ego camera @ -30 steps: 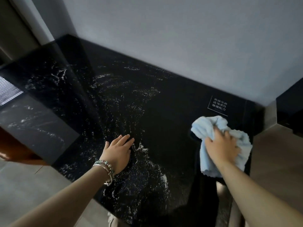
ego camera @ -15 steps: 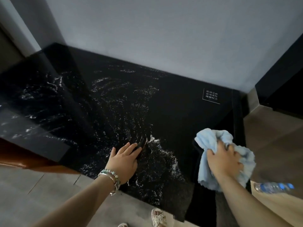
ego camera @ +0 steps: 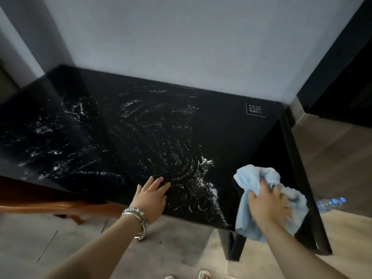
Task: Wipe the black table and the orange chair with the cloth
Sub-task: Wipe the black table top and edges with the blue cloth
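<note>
Evidently bracing, the left hand (ego camera: 150,199) lay flat on the black desk (ego camera: 231,137), fingers (ego camera: 156,183) released, while the right hand (ego camera: 265,206) grasped the cloth (ego camera: 247,178) at the near corner to wipe.

A plain grey wall (ego camera: 181,47) fills the back, softly lit. Right of the wall stands a dark cabinet (ego camera: 342,77). Below the wall lies a pale tiled floor (ego camera: 171,248), with a plastic bottle (ego camera: 331,204) lying on its right part.
</note>
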Demonstrator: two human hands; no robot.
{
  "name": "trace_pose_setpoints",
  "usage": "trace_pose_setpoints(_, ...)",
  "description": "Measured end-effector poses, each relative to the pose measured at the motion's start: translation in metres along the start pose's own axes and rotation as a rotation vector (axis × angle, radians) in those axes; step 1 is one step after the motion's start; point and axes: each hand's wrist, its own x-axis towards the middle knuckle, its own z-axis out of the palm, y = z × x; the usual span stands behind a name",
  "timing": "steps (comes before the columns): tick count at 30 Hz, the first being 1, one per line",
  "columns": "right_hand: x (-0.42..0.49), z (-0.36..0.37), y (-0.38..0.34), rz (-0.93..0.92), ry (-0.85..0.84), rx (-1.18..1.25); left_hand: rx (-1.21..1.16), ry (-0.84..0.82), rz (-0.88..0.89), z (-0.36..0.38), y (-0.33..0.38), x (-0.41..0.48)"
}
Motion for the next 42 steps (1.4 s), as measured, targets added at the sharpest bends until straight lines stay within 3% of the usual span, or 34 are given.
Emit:
trace_pose_setpoints(7, -0.051, 0.017, -0.067, -0.419, -0.122, 0.063, 0.011, -0.001, -0.002, 0.000, 0.001, 0.000)
trace_pose_setpoints(12, 0.007, 0.002, 0.007, -0.123, -0.012, 0.134, 0.012, 0.006, -0.011, 0.000, 0.001, 0.002)
trace_pose_setpoints(15, -0.006, 0.003, -0.001, -0.125, 0.004, 0.056, 0.006, 0.035, -0.025, 0.003, 0.003, 0.002)
trace_pose_setpoints(19, -0.057, 0.023, -0.053, -0.526, 0.009, 0.085, -0.041, 0.063, -0.047, 0.001, -0.003, 0.002)
trace_pose_setpoints(22, -0.062, 0.025, -0.059, -0.770, -0.140, 0.089, -0.020, 0.085, -0.070, 0.003, -0.017, -0.005)
trace_pose_setpoints(28, -0.010, 0.013, -0.034, -0.434, -0.067, 0.055, -0.095, 0.093, -0.169, 0.010, -0.007, -0.022)
trace_pose_setpoints(31, -0.058, 0.024, -0.054, -0.665, -0.010, 0.117, -0.080, 0.092, -0.180, 0.009, -0.009, -0.019)
trace_pose_setpoints(33, -0.089, 0.030, -0.063, -0.908, -0.046, 0.105, -0.071, 0.100, -0.151, 0.009, -0.011, -0.019)
trace_pose_setpoints(35, -0.097, 0.032, -0.069, -1.025, -0.081, 0.107, -0.121, 0.122, -0.146, 0.006, -0.015, -0.020)
trace_pose_setpoints(38, -0.069, 0.027, -0.068, -0.811, 0.026, 0.143, -0.100, 0.130, -0.143, 0.005, -0.024, -0.021)
trace_pose_setpoints(40, -0.048, 0.023, -0.061, -0.571, -0.020, 0.115, -0.045, 0.103, -0.110, 0.006, -0.030, -0.021)
trace_pose_setpoints(42, -0.053, 0.022, -0.061, -0.451, -0.082, 0.097, -0.010, 0.078, -0.087, 0.005, -0.036, -0.022)
